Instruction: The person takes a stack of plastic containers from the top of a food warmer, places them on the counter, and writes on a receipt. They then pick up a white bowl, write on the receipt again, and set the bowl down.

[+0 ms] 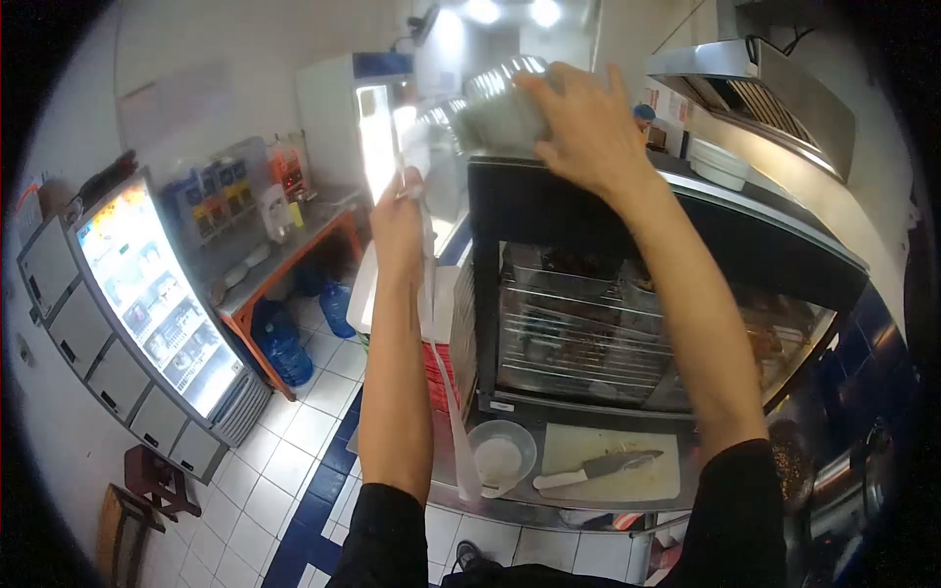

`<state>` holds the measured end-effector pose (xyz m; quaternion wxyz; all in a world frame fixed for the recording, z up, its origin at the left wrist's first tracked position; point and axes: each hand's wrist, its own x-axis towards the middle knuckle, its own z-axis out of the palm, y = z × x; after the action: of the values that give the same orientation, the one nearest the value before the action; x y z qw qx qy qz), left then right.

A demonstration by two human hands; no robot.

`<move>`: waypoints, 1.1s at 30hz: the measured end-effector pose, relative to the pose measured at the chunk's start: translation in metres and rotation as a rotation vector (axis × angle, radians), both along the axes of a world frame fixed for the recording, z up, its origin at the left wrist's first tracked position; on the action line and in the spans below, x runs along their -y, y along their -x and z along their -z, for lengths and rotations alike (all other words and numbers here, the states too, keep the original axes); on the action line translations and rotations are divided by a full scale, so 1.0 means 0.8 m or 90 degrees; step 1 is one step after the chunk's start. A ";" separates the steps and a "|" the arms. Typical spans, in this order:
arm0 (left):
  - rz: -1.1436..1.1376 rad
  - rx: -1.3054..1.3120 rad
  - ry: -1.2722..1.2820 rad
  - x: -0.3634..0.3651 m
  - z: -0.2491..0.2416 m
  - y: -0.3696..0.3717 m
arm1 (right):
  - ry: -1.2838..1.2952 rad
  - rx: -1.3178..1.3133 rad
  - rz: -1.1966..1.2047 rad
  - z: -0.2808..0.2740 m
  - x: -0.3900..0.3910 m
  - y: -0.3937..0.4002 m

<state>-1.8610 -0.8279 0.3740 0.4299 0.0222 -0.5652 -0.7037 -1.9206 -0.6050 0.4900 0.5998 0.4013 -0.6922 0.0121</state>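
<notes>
My right hand (593,127) is raised over the top of a black glass-fronted display cabinet (676,206), its fingers around a stack of clear plastic containers (503,110). Thin see-through plastic sleeve (429,284) is pinched in my left hand (397,230), to the left of the stack. The sleeve hangs in a long strip down past my left forearm, its lower end near a translucent bowl (502,457). Motion blur softens the stack's edges. Wire racks with dark food show behind the cabinet glass.
A knife (598,468) lies on a cutting board (559,446) below the cabinet. White containers (720,165) stand on top of it. To the left are a lit drinks fridge (157,294), an orange-legged table (294,260) and blue water jugs (284,353). An extractor hood (765,98) hangs upper right.
</notes>
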 end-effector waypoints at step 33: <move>-0.082 0.297 0.222 -0.170 0.273 -0.283 | 0.596 0.241 -0.397 0.039 -0.146 -0.009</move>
<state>-1.6344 -0.6918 0.1557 0.3296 0.1448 -0.7587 -0.5429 -1.9131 -0.4879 0.4592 0.5473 0.2693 -0.5578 0.5628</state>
